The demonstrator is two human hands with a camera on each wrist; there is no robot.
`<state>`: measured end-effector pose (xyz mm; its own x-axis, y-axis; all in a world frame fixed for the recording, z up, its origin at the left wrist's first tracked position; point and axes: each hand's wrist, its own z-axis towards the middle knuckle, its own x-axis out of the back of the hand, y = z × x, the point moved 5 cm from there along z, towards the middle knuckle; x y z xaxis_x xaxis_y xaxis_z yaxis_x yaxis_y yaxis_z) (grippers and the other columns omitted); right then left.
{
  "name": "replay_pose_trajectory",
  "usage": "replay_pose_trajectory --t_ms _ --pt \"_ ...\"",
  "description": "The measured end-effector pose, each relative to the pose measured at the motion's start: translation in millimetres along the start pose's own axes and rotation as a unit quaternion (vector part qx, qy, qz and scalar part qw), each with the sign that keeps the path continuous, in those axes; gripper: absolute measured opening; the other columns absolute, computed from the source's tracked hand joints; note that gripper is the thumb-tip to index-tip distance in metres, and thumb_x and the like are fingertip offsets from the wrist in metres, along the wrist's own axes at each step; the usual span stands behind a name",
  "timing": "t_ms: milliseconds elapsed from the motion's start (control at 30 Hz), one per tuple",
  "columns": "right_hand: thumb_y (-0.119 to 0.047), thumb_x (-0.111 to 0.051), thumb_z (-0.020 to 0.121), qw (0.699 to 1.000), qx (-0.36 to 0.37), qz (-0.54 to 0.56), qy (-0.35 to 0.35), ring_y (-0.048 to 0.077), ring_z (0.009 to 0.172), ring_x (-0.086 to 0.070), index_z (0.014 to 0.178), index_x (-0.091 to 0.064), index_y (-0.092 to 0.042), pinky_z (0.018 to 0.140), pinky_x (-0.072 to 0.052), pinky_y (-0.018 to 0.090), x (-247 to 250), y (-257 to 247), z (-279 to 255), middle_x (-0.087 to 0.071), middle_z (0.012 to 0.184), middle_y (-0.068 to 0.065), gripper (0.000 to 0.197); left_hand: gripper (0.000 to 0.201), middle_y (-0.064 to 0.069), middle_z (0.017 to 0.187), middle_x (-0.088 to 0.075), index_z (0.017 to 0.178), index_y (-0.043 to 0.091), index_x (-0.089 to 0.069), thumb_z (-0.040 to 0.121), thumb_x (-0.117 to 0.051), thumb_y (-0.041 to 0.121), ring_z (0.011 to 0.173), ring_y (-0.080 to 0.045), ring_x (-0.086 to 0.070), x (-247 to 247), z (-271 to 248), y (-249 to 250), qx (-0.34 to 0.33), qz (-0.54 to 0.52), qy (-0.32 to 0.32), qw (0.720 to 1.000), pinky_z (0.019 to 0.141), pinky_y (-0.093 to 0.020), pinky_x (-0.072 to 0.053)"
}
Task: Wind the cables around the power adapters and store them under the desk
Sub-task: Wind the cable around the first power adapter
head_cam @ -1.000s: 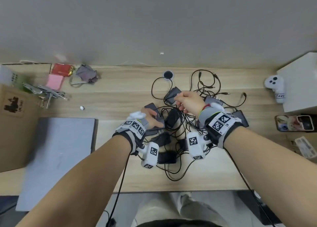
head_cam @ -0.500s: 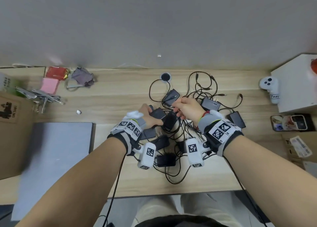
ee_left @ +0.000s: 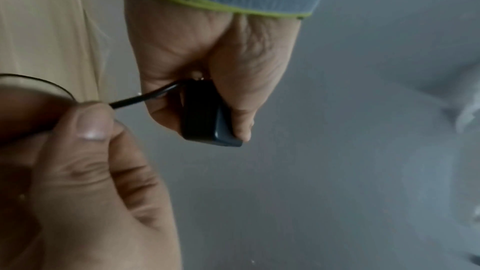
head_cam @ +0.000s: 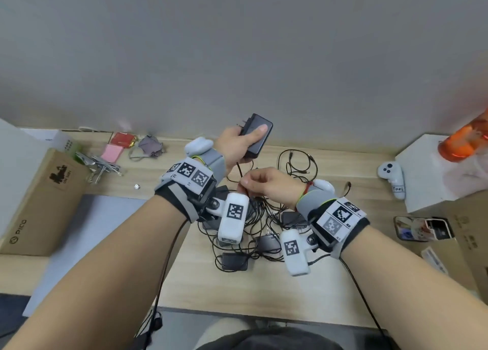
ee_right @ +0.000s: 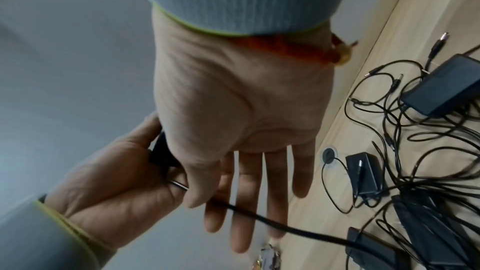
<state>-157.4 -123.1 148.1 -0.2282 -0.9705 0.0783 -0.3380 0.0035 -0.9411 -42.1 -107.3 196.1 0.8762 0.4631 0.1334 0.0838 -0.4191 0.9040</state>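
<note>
My left hand (head_cam: 237, 141) holds a black power adapter (head_cam: 257, 135) raised above the wooden desk (head_cam: 264, 291), thumb on its face, prongs pointing left. The left wrist view shows the same adapter (ee_left: 205, 114) in my curled fingers. Its thin black cable (ee_left: 145, 98) leaves the lower end. My right hand (head_cam: 253, 184) pinches that cable (ee_right: 259, 217) between thumb and forefinger just below the adapter, other fingers straight. Beneath both hands, several more black adapters (head_cam: 235, 261) sit in a tangle of cables (head_cam: 295, 164).
A cardboard box (head_cam: 39, 199) and a grey pad (head_cam: 87, 230) are at the left. At the right are a white controller (head_cam: 393, 175), a white box (head_cam: 435, 170), an orange bottle (head_cam: 464, 141) and a phone (head_cam: 420, 228). A round cable hole (ee_right: 330, 154) sits near the wall.
My left hand has lifted one adapter out of the pile and up toward the wall. My right hand has moved to its trailing cable and pinched it.
</note>
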Motion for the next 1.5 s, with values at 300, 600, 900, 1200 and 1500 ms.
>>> replay_pose_trajectory --t_ms 300,600,900,1200,1500 --pt "-0.03 -0.061 0.096 0.985 0.039 -0.008 0.168 0.013 0.048 -0.037 0.07 -0.065 -0.019 0.053 -0.032 0.027 80.6 -31.4 -71.5 -0.048 0.051 -0.013 0.028 0.05 -0.012 0.093 -0.075 0.105 0.009 -0.06 0.08 -0.074 0.051 0.085 -0.029 -0.071 -29.7 -34.2 48.9 -0.029 0.109 -0.083 0.99 0.077 -0.043 -0.057" --pt "-0.043 -0.053 0.096 0.959 0.087 0.015 0.268 0.01 0.051 -0.032 0.098 -0.07 -0.001 0.055 -0.035 0.025 107.3 -72.0 -87.9 -0.035 0.053 -0.016 0.045 0.029 -0.008 0.09 -0.063 0.107 0.02 -0.062 0.085 -0.075 0.033 0.075 -0.028 -0.066 -30.0 -51.4 72.2 -0.04 0.126 -0.177 0.975 0.049 -0.021 -0.05" --pt "-0.045 -0.059 0.094 0.953 0.09 -0.02 0.287 0.02 0.057 -0.032 0.085 -0.073 -0.014 0.055 -0.025 0.031 91.0 -85.8 -73.7 -0.034 0.062 0.004 0.035 0.042 -0.01 0.091 -0.069 0.112 0.005 -0.067 0.082 -0.078 0.031 0.065 -0.023 -0.066 -12.1 -39.5 76.9 -0.043 0.001 -0.1 0.994 0.054 -0.02 -0.054" --pt "-0.038 -0.065 0.092 0.96 0.066 -0.072 0.261 0.013 0.051 -0.027 0.082 -0.077 -0.018 0.052 -0.024 0.027 88.3 -88.2 -71.3 -0.039 0.052 -0.006 0.025 0.031 -0.012 0.083 -0.071 0.092 0.008 -0.069 0.071 -0.087 0.023 0.055 -0.022 -0.064 12.9 -32.9 80.9 -0.064 -0.021 -0.016 0.998 0.045 -0.018 -0.05" --pt "-0.024 -0.071 0.089 0.95 0.104 -0.119 0.271 0.004 0.042 -0.031 0.077 -0.073 -0.014 0.046 -0.025 0.01 97.4 -123.7 -79.9 -0.041 0.042 -0.014 0.016 0.04 -0.008 0.084 -0.07 0.094 0.008 -0.071 0.063 -0.092 0.024 0.05 -0.013 -0.064 21.3 -31.5 80.1 -0.101 0.077 0.003 0.992 0.047 -0.021 -0.051"
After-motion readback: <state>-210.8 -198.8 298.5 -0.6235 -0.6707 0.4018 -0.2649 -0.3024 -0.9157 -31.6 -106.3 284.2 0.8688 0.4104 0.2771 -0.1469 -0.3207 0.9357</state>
